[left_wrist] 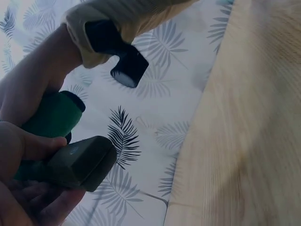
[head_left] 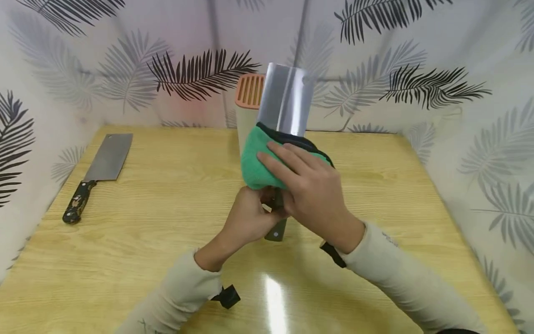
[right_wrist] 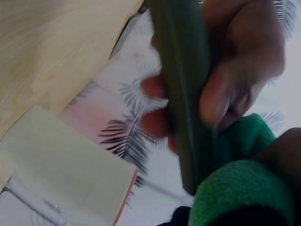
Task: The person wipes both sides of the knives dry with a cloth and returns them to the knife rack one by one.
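My left hand (head_left: 246,218) grips the dark green handle of a cleaver (head_left: 285,99), whose wide, shiny blade points up and away from me. A green cloth (head_left: 255,164) with a black edge covers the lower part of the blade. My right hand (head_left: 314,192) holds this cloth around the blade, fingers spread over its front. In the left wrist view, the butt of the cleaver's handle (left_wrist: 87,160) sticks out past the left thumb and fingers. The right wrist view shows the handle (right_wrist: 181,80) within the left hand's fingers, with the cloth (right_wrist: 242,188) below.
A pale knife block (head_left: 246,123) with a slotted orange top stands at the back of the wooden table (head_left: 175,204), partly behind the blade. Another cleaver (head_left: 110,155), with a dark patterned handle, lies at the left. Leaf-printed fabric (head_left: 471,153) surrounds the table's back and sides.
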A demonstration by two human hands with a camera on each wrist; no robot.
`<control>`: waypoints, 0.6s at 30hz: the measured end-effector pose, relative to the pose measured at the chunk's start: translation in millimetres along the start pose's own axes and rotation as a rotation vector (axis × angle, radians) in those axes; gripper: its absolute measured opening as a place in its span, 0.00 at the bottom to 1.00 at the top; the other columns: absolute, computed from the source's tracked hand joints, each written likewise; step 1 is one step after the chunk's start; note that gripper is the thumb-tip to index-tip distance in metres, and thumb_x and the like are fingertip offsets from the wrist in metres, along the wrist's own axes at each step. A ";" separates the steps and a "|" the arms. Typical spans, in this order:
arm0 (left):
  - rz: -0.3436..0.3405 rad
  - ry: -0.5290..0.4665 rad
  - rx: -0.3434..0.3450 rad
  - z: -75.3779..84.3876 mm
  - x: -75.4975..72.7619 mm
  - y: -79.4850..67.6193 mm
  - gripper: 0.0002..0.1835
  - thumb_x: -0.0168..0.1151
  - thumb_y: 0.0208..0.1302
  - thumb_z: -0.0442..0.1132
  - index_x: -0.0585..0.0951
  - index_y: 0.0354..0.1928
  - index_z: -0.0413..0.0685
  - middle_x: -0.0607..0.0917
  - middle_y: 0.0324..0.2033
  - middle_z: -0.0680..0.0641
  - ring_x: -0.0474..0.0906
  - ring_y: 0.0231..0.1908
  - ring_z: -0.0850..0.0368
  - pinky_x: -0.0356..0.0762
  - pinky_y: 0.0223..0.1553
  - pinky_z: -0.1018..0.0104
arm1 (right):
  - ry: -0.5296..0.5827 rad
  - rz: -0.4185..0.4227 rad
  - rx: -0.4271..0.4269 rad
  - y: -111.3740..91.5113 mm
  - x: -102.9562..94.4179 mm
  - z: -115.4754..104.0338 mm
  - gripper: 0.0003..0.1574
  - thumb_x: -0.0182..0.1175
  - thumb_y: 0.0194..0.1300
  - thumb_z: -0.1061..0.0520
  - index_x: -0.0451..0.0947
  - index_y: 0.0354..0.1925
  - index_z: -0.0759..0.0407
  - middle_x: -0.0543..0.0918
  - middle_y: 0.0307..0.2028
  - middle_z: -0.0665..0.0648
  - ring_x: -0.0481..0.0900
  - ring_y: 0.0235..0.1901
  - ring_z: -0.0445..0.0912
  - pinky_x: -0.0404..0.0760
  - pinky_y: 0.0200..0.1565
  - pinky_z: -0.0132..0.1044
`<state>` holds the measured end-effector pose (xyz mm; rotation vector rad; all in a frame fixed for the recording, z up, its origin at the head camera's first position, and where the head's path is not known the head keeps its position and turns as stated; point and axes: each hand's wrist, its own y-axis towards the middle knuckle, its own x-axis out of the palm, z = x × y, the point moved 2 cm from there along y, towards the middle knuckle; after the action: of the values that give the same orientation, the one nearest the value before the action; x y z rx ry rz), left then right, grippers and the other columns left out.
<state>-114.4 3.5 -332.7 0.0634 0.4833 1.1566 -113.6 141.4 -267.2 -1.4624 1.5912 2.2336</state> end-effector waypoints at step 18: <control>-0.020 0.086 -0.035 -5.6 9.4 -4.9 0.18 0.71 0.60 0.35 0.82 0.51 0.37 0.90 0.36 0.42 0.86 0.31 0.57 0.83 0.31 0.74 | -0.058 0.109 0.180 15.8 9.0 31.7 0.33 0.56 0.57 0.68 0.80 0.61 0.52 0.85 0.57 0.56 0.83 0.57 0.54 0.88 0.42 0.53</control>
<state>-109.5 8.7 -342.3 -0.0214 0.5386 1.1514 -147.5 153.6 -261.0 -1.2831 1.8398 2.0991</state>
